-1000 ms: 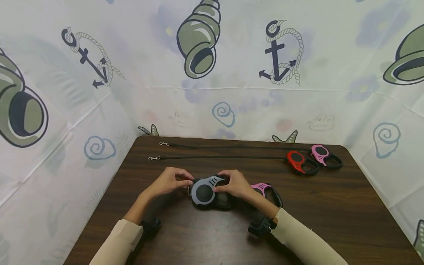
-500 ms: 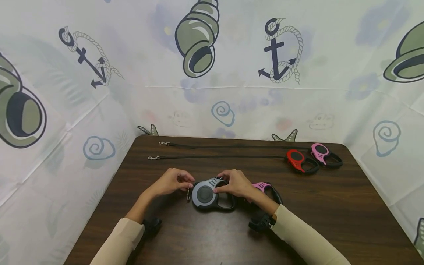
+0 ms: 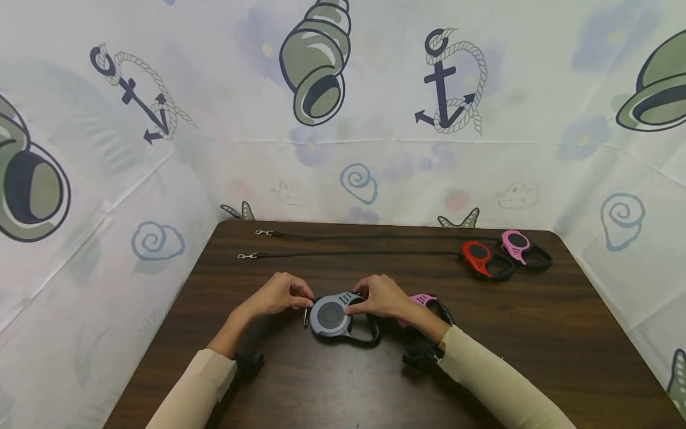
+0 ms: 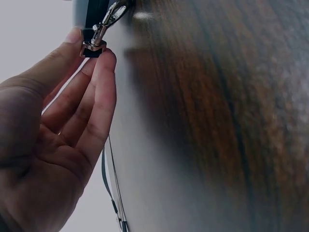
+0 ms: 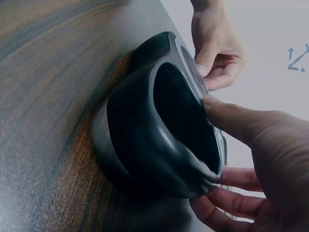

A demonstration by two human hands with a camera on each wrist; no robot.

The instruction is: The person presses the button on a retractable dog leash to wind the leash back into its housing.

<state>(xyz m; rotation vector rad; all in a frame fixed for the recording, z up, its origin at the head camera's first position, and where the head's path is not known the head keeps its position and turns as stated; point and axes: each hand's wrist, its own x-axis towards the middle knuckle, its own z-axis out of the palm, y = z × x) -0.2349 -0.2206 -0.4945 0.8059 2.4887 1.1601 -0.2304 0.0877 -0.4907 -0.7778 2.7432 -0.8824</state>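
A grey and black retractable dog leash (image 3: 330, 317) lies near the middle of the table, its loop handle (image 5: 159, 130) pointing right. My right hand (image 3: 380, 297) holds it at the upper edge, thumb on the grey face and fingers behind. At the other end, my left hand (image 3: 284, 293) pinches the leash's end fitting between thumb and fingertips. In the left wrist view, the metal snap hook (image 4: 110, 19) sticks out past those fingertips, close to the housing. A pink leash (image 3: 423, 300) lies partly hidden behind my right forearm.
Toward the back right lie a red leash (image 3: 476, 257) and another pink leash (image 3: 516, 241). Their black cords run left across the table, ending in metal hooks (image 3: 248, 256). A patterned cloth (image 3: 316, 179) hangs behind the dark wooden table (image 3: 343, 381).
The grey leash, held by both hands, has tipped slightly and settled lower, so its handle opening shows more clearly. Both hands have stayed nearly in place.
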